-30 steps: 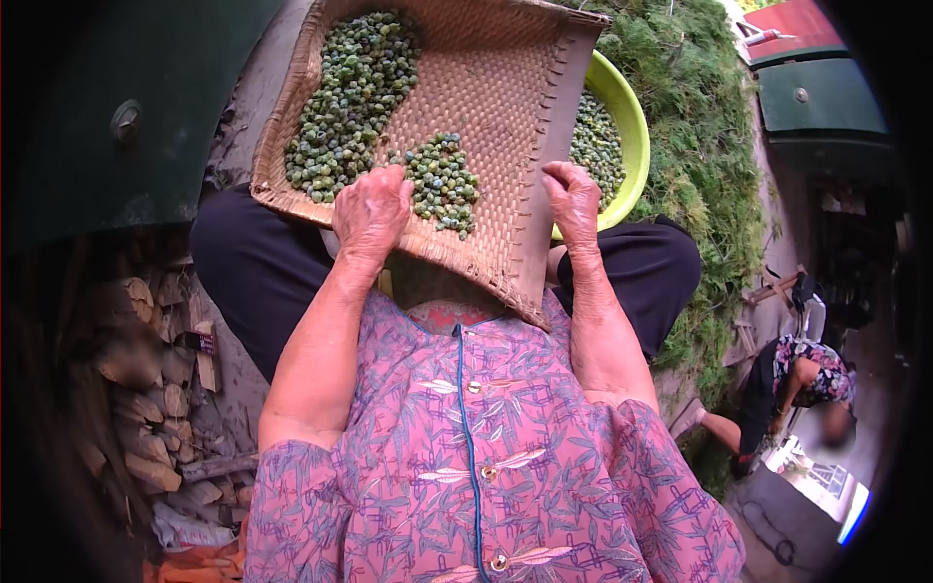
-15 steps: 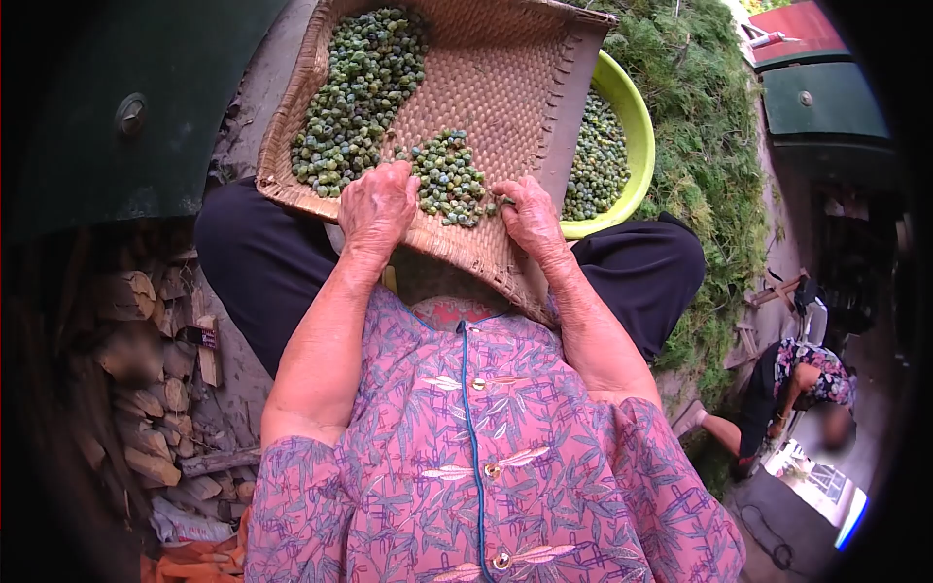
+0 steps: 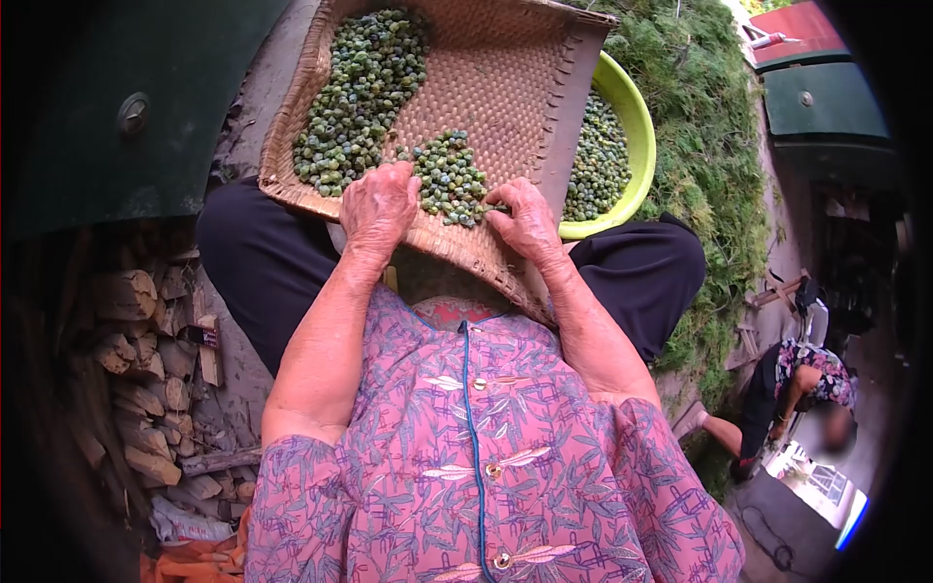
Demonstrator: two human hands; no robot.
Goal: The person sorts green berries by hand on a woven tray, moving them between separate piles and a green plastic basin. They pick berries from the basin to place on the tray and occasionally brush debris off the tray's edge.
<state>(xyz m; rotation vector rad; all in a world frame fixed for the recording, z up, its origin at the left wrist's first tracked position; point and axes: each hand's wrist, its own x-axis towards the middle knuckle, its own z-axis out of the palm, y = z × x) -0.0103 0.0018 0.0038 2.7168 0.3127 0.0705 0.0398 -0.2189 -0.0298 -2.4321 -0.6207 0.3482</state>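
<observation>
- Hands: 2, both over the near part of one woven tray [image 3: 476, 83].
- Left hand [image 3: 379, 206]: fingers curled down between the tray's two heaps; contents of the grip hidden, cannot tell whether it is holding any.
- Right hand [image 3: 522, 216]: fingers bent, at the right edge of the smaller heap; fingertips near the fruits; cannot tell whether one is pinched.
- Small round green fruits: 2 heaps in the tray, individual fruits too many to count. Larger heap [image 3: 360, 102] along the left wall; smaller heap [image 3: 449, 180] between the hands.
- Basin [image 3: 639, 146]: 1, yellow-green, just right of the tray, partly covered by it; holds more such fruits [image 3: 596, 160].
- Dark-trousered legs [image 3: 258, 277]: 2, bent, one to each side.
- Cut greenery [image 3: 709, 155]: 1 spread, beyond the basin.
- Split wood [image 3: 151, 408]: 1 stack, left; pieces uncounted.
- Other person [image 3: 816, 374]: 1, bending, far right.
</observation>
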